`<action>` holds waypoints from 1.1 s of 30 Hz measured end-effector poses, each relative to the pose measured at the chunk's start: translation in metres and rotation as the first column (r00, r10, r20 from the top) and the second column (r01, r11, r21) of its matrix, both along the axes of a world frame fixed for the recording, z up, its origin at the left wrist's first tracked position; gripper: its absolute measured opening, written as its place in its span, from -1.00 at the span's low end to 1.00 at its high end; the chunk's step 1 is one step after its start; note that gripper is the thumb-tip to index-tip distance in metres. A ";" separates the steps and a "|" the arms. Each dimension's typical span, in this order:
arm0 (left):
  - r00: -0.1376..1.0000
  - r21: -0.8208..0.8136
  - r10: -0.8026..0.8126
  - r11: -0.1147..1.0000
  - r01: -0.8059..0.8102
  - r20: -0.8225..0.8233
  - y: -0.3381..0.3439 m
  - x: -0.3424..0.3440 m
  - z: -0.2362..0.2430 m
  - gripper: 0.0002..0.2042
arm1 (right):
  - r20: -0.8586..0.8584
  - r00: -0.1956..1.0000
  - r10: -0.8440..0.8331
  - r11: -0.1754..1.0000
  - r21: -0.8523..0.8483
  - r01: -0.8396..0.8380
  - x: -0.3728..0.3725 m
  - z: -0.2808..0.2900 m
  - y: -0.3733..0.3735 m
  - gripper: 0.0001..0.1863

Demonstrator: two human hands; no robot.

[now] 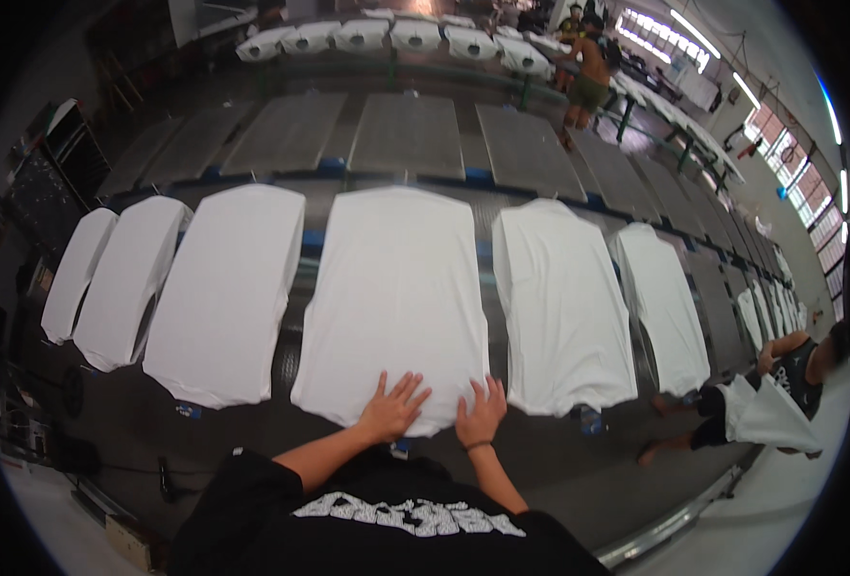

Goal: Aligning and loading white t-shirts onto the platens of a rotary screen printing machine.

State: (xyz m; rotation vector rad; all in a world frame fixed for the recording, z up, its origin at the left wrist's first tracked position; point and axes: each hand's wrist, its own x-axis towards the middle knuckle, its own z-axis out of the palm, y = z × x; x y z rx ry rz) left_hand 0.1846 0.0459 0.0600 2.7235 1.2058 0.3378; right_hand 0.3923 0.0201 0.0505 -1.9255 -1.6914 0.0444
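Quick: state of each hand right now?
Left hand: open, fingers spread on the middle white garment.
Right hand: open, fingers extended at that garment's lower right edge; no clear grip.

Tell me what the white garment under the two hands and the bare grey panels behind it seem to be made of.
The white garment looks like soft, matt fabric, perhaps cotton knit: faint creases and a wavy lower edge show. The grey panels look rigid and dull, being flat with straight edges; metal or coated board, I can't tell.
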 end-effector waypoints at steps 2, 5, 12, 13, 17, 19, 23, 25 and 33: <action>1.000 -0.004 -0.006 1.000 0.006 0.019 0.006 0.002 -0.005 -0.54 | 0.071 0.997 0.011 0.995 -0.100 -0.004 -0.007 -0.003 0.008 -0.45; 1.000 -0.026 -0.012 1.000 0.012 -0.006 0.008 0.000 0.000 -0.53 | 0.140 0.990 0.007 0.984 -0.177 0.018 -0.013 -0.006 0.005 -0.40; 0.961 -0.072 0.276 0.959 -0.274 0.013 -0.005 -0.038 0.004 -0.46 | 0.112 0.993 -0.030 0.971 -0.234 0.056 -0.009 -0.016 0.008 -0.24; 0.909 -0.053 0.416 0.907 -0.417 -0.024 -0.008 -0.053 0.003 -0.44 | 0.111 0.993 -0.028 0.970 -0.238 0.054 -0.010 -0.016 0.007 -0.24; 0.749 0.035 0.662 0.750 -0.661 -0.036 -0.014 -0.098 -0.007 -0.43 | 0.103 0.994 -0.025 0.971 -0.236 0.049 -0.010 -0.016 0.003 -0.21; 0.726 0.056 0.686 0.724 -0.687 0.045 -0.015 -0.104 -0.011 -0.43 | 0.117 0.993 -0.024 0.971 -0.233 0.051 -0.011 -0.017 0.001 -0.18; 0.721 0.093 0.689 0.715 -0.693 0.081 -0.015 -0.106 -0.017 -0.46 | 0.085 0.996 -0.025 0.982 -0.186 0.040 -0.011 -0.021 0.002 -0.19; 0.650 0.000 0.672 0.695 -0.719 0.356 -0.014 -0.112 -0.028 -0.47 | 0.052 0.999 -0.015 0.984 -0.175 0.024 -0.009 -0.026 -0.001 -0.20; 0.019 -0.862 0.913 0.392 -0.320 0.408 0.020 -0.162 -0.045 -0.62 | -0.760 0.611 -0.221 0.974 -0.136 0.183 0.041 -0.060 0.012 -0.57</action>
